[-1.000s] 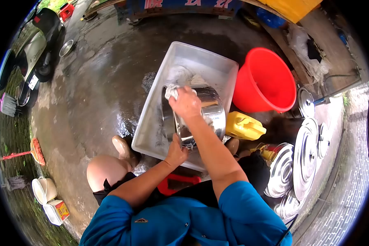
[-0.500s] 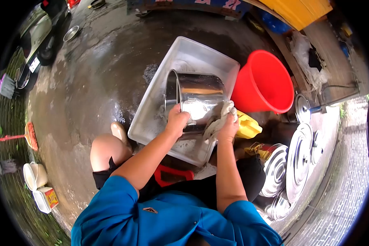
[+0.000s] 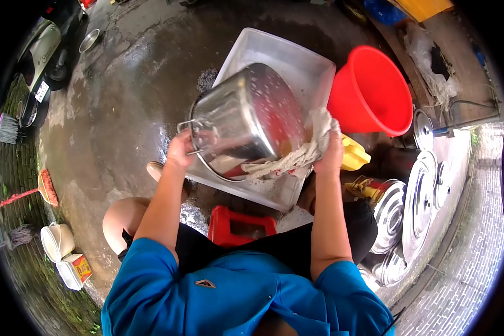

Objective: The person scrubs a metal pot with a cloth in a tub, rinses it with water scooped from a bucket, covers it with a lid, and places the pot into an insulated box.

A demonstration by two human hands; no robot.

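A shiny metal pot (image 3: 229, 115) is tilted on its side above the white plastic tub (image 3: 252, 196), its wet base facing up and to the right. My left hand (image 3: 181, 148) grips the pot at its wire handle near the rim. A pale wet cloth (image 3: 297, 157) hangs along the pot's lower right side, bunched in my right hand (image 3: 331, 152). The far part of the tub shows behind the pot.
Right of the tub stand a red bucket (image 3: 375, 92) and a yellow jug (image 3: 354, 154). Metal lids (image 3: 417, 207) lean at the right. A red stool (image 3: 221, 224) is between my legs. Left are a scooter (image 3: 42, 53) and white containers (image 3: 59, 241).
The pot has been lifted and turned, so its base now shows. My left hand has moved left to the handle. My right hand, with the cloth, has shifted slightly up and right.
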